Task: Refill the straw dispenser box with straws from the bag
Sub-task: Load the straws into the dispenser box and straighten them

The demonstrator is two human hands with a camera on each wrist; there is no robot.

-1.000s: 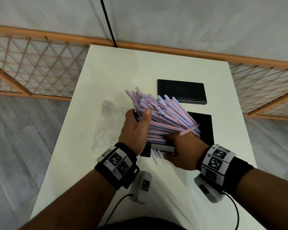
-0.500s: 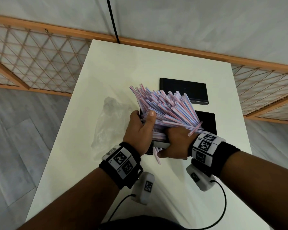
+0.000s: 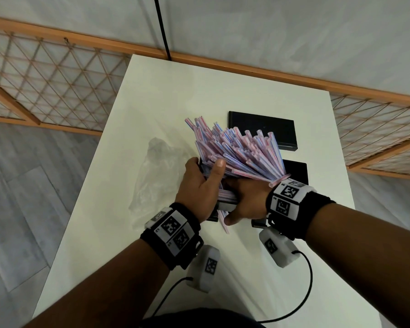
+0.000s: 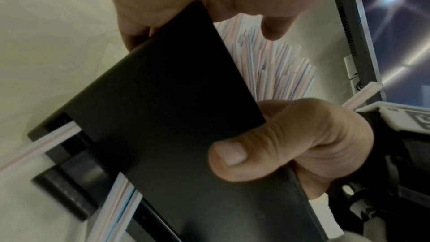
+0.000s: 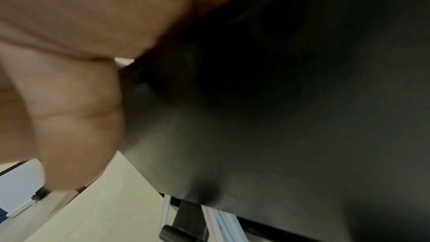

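Note:
A big fan of pink, blue and white straws [image 3: 237, 152] sticks up and away out of the black dispenser box [image 3: 296, 171], which is mostly hidden under both hands. My left hand [image 3: 204, 183] grips the box's left end, thumb laid over the straws. My right hand [image 3: 244, 200] grips its near side. From the left wrist, the box [image 4: 167, 102] is held at an angle, the right thumb [image 4: 232, 155] presses its face and straws [image 4: 274, 65] jut out past it. From the right wrist, the box [image 5: 279, 98] fills the view. The clear bag [image 3: 156, 174] lies limp to the left.
The box's black lid [image 3: 262, 130] lies flat on the white table [image 3: 199, 91] behind the straws. A few straws [image 3: 223, 223] poke out at the box's near end. A wooden lattice screen [image 3: 57, 79] stands past the table's far edge. Wrist-camera cables trail near me.
The fan of straws has swung steeper, its tips pointing more away from me. My right hand has shifted left and closer to the bundle, while the left hand keeps its grip.

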